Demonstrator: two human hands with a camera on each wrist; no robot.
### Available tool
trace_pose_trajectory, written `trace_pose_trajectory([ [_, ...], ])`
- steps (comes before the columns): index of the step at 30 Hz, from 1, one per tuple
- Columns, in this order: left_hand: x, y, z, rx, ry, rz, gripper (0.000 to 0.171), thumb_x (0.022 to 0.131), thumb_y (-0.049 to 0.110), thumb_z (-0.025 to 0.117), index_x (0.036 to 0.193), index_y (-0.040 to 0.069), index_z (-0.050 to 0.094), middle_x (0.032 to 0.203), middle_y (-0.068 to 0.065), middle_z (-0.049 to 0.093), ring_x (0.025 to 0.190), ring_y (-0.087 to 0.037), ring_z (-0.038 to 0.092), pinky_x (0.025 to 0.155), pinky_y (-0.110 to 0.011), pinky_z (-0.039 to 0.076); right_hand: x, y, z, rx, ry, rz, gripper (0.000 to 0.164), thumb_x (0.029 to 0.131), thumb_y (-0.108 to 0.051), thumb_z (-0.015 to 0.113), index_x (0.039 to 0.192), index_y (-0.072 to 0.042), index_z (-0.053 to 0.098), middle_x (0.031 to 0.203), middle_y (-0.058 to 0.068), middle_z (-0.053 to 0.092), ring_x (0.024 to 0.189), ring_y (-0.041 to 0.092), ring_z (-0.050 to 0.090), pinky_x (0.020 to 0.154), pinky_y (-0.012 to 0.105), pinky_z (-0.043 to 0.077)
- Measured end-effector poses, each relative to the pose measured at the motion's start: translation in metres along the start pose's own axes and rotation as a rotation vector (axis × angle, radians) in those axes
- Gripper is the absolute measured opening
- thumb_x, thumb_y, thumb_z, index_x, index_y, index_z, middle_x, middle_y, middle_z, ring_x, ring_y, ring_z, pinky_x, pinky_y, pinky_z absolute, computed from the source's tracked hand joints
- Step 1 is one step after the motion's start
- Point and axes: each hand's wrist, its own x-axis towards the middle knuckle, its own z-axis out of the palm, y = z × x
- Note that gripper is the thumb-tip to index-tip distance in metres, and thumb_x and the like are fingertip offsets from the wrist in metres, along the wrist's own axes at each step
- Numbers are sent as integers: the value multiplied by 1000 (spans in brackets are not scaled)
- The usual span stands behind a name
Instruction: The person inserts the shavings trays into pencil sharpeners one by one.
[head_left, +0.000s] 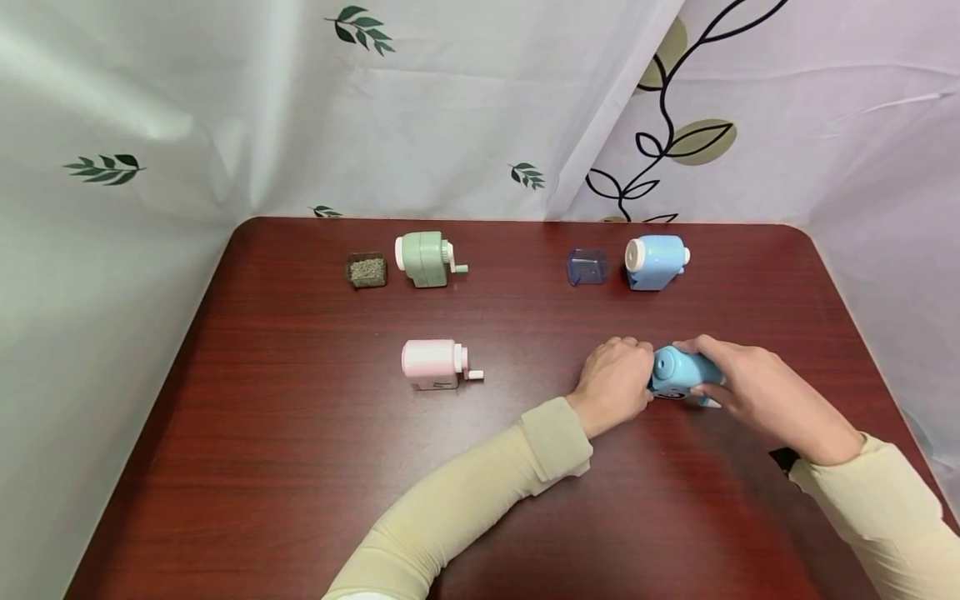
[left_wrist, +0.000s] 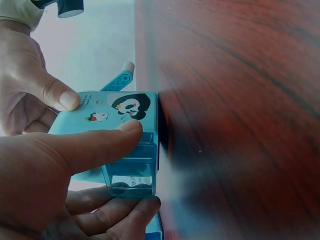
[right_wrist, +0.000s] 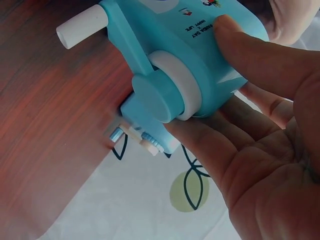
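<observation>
On the right side of the table a turquoise crank pencil sharpener (head_left: 678, 371) with a panda print is between both hands. My right hand (head_left: 772, 396) holds its body, thumb on one side and fingers on the other. The crank handle (right_wrist: 127, 45) and its white knob point away from that palm. At the opposite end my left hand (head_left: 611, 379) grips the see-through shavings drawer (left_wrist: 132, 172), thumb on one side, fingers on the other. This drawer juts partly out of the body, and dark bits show inside it.
A green sharpener (head_left: 423, 258) stands at the back, beside a small clear box (head_left: 367, 282) of shavings. Back right, a blue sharpener (head_left: 658, 260) stands next to a clear blue drawer (head_left: 587, 267). A pink sharpener (head_left: 432, 364) is left of my left hand. Behind hangs a white curtain (head_left: 450, 108).
</observation>
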Motion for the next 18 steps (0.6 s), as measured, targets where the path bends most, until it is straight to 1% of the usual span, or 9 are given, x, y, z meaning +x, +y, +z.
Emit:
trace_pose_trajectory([
  [5,1,2,0,2,12,-20,43,72,37,78,104,16,58,90,4,61,82,-13,57,77,-23,46,0,0,-1,2,-10,7,62,63,-6,83,118,-12,54,101,7,65,81,21,62,69,47,51],
  [14,3,2,2,-22,7,-17,44,72,38,79,104,17,58,90,6,61,83,-12,58,76,-23,46,0,0,-1,-8,-11,3,63,62,-6,84,117,-11,54,99,8,66,79,21,62,68,47,51],
  [18,4,1,2,-25,4,-25,45,72,39,79,104,17,58,91,6,62,84,-12,58,76,-23,47,1,0,0,-9,-11,-1,62,63,-6,83,117,-11,54,100,7,65,81,20,62,69,47,51],
])
